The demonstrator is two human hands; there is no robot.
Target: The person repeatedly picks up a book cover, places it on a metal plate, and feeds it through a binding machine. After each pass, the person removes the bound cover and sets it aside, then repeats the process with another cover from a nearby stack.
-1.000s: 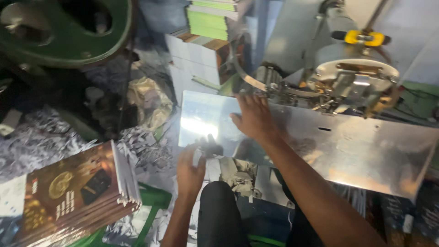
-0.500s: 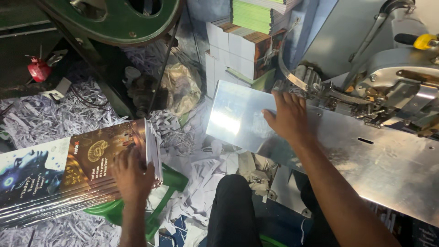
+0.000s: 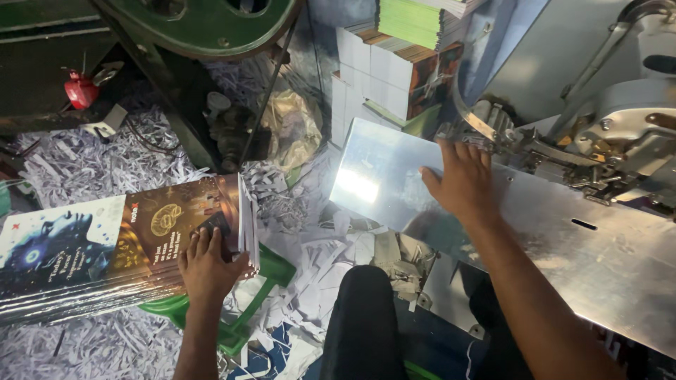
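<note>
My left hand (image 3: 205,264) rests palm down on the near end of a stack of glossy printed covers (image 3: 105,246), brown and blue, its fingers spread over the top sheet. That stack lies across a green plastic stool (image 3: 246,309). My right hand (image 3: 461,184) lies flat, fingers apart, on the shiny metal work plate (image 3: 535,239) of a machine at my right. It holds nothing. The machine's grey head (image 3: 620,141) with its levers stands just beyond that hand.
Shredded white paper (image 3: 91,162) covers the floor. A large green flywheel (image 3: 204,24) and dark frame stand at the top left, with a red can (image 3: 81,88) beside them. Bundles of white and green books (image 3: 398,56) are stacked behind the plate. My dark trouser leg (image 3: 362,317) shows below.
My left hand has swung from in front of my knee out to the left and come down on the cover stack. The view has shifted left and down. My right hand stays on the plate.
</note>
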